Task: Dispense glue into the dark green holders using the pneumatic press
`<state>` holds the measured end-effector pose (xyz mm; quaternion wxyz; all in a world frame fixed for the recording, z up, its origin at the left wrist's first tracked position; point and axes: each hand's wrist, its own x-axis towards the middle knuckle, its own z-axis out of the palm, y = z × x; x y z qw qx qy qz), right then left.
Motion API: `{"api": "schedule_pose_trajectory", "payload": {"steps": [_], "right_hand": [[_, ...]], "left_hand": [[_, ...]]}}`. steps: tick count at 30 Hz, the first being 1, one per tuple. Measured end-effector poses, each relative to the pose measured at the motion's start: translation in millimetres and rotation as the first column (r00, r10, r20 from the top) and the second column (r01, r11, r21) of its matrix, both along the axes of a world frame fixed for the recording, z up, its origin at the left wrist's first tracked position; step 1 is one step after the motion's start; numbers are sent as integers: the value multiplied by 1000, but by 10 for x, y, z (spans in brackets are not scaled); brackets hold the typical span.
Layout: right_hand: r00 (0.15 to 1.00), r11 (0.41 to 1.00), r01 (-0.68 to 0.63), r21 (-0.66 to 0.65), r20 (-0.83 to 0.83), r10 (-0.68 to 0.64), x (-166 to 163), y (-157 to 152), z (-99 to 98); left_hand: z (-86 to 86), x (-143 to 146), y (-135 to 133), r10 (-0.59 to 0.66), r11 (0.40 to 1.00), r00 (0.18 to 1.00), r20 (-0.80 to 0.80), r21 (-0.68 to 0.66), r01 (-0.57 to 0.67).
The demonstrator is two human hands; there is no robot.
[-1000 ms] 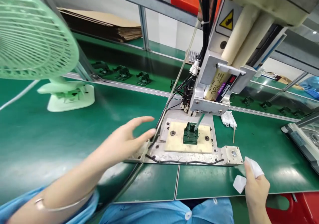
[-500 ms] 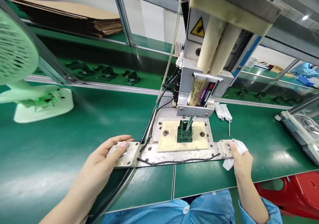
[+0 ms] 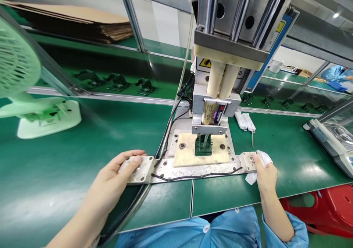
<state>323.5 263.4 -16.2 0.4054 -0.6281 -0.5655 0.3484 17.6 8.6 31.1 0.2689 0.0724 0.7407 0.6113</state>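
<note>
My left hand (image 3: 114, 180) grips the left metal button box (image 3: 147, 169), thumb on top over the button and fingers round its far side. My right hand (image 3: 266, 174) is closed at the right button box (image 3: 245, 159), thumb on its button, with a crumpled white wipe (image 3: 251, 178) held under the fingers. Between them a dark green plastic part (image 3: 202, 150) sits on a cream fixture plate (image 3: 183, 158). Above it stands a dispensing press holding a twin glue cartridge (image 3: 211, 113); its nozzle reaches down into the part. Some fingers of each hand are hidden.
Black cables (image 3: 162, 141) run past the left box to the table's front edge. A green fan (image 3: 49, 117) stands left; white packets (image 3: 245, 122) and a thin stick lie right of the press. Several green parts (image 3: 143, 87) line the back shelf. A red stool (image 3: 331, 207) is lower right.
The press's upper plate and plungers have come down over the cartridge, baring steel rods above. The whole view has shifted slightly. Both hands stay on their button boxes.
</note>
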Motion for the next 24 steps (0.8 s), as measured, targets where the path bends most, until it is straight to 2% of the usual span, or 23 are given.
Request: {"api": "schedule_pose_trajectory", "payload": {"steps": [7, 12, 16, 19, 24], "right_hand": [[998, 996, 10, 92, 67, -16, 11, -80, -6], [995, 987, -21, 158, 102, 5, 22, -68, -35], [994, 981, 8, 192, 104, -28, 14, -71, -54], [995, 981, 28, 192, 87, -45, 15, -84, -59], [1000, 992, -18, 122, 26, 15, 67, -48, -110]], "left_hand": [[42, 15, 4, -19, 999, 999, -40, -40, 17], [-3, -7, -4, -30, 998, 997, -76, -63, 25], [-30, -16, -12, -25, 998, 996, -82, -61, 20], [-29, -22, -18, -29, 999, 997, -70, -48, 26], [-23, -31, -25, -44, 998, 995, -93, -43, 40]]}}
